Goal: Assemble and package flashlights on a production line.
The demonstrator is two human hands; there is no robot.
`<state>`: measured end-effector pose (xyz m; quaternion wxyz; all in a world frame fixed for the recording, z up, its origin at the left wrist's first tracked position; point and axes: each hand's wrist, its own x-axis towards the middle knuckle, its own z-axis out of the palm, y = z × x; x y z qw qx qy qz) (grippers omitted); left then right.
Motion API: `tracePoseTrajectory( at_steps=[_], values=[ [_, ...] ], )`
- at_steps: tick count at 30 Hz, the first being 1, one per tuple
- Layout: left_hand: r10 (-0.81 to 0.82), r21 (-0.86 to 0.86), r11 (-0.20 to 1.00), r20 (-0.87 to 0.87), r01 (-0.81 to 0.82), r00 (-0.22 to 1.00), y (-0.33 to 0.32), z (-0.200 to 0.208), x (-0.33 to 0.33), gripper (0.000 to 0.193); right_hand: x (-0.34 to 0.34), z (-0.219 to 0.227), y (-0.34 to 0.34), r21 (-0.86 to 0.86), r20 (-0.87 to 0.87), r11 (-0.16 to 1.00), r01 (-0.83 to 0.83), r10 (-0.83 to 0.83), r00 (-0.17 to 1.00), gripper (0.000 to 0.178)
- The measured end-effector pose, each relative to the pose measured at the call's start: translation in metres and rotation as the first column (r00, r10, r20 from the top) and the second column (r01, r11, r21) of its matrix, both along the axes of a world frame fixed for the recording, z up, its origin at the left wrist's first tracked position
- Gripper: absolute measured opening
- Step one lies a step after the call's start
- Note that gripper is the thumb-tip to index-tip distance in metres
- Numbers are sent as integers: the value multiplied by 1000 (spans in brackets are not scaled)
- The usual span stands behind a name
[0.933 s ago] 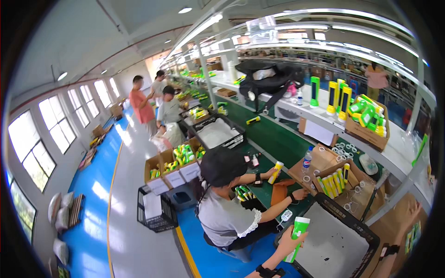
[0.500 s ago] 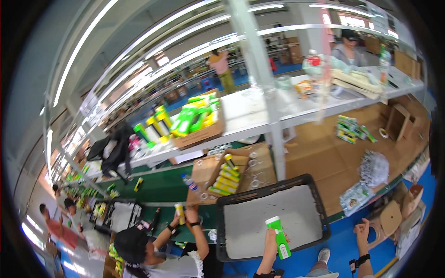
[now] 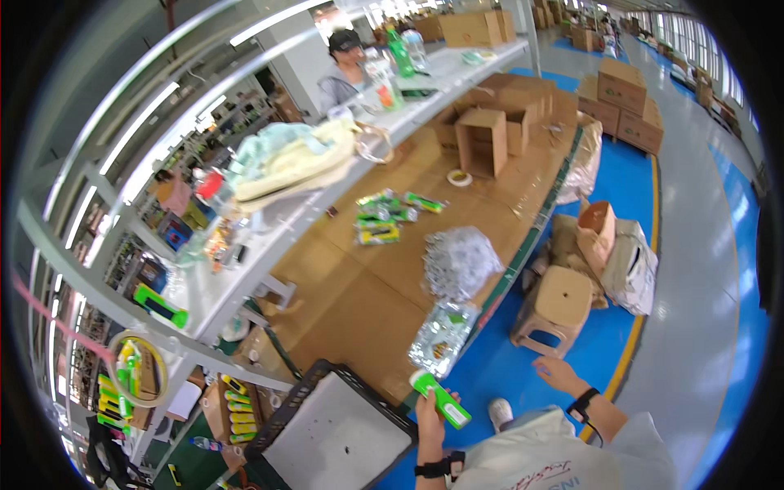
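Note:
My left hand [image 3: 428, 415] is closed round a slim green package [image 3: 443, 400] with a pale end, held at a tilt. It is beside the black-rimmed tray [image 3: 282, 418], whose pale grey bottom has a few dark specks. A clear plastic bag with small printed pieces [image 3: 443, 336] lies at the table edge just beyond the package. My right hand [image 3: 561, 376] hangs over the blue floor near the beige plastic stool [image 3: 563, 296]. Its fingers are loosely extended and it holds nothing.
Brown cardboard covers the table [image 3: 331, 314], bearing green-and-yellow packets [image 3: 380, 216], a crumpled clear bag [image 3: 461, 263], a tape roll [image 3: 460, 178] and an open carton [image 3: 482, 143]. A raised white shelf [image 3: 318, 196] runs alongside. Sacks [image 3: 630, 265] stand behind the stool; another person [image 3: 343, 69] is beyond the shelf.
My view has swung to the right, bringing the stool, sacks and aisle further in; the neighbouring person at left is out of view. My left hand still holds the green package.

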<state>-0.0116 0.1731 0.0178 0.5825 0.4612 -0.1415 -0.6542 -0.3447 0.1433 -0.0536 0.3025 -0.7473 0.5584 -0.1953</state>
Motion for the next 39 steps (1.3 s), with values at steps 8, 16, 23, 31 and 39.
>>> tracePoseTrajectory(
  at_steps=[8,16,23,31,39],
  values=[
    [-130,109,992,869,70,478,-26,-28,29,34,49,-1,-104,-99,-104,929,-357,347,932,16],
    [-25,231,970,403,-75,915,-64,-25,48,57,154,-14,-207,-223,-389,621,-751,650,653,50],
    [49,320,926,421,-198,906,-145,-133,91,38,170,-36,-250,-74,-292,508,-858,812,506,50],
    [-62,176,946,922,-271,382,-196,-160,91,39,189,-34,-275,89,-239,496,-864,852,465,18],
    [50,-37,978,997,203,-55,-231,-13,57,27,215,34,-318,-245,-306,509,-825,767,564,6]
  ],
)
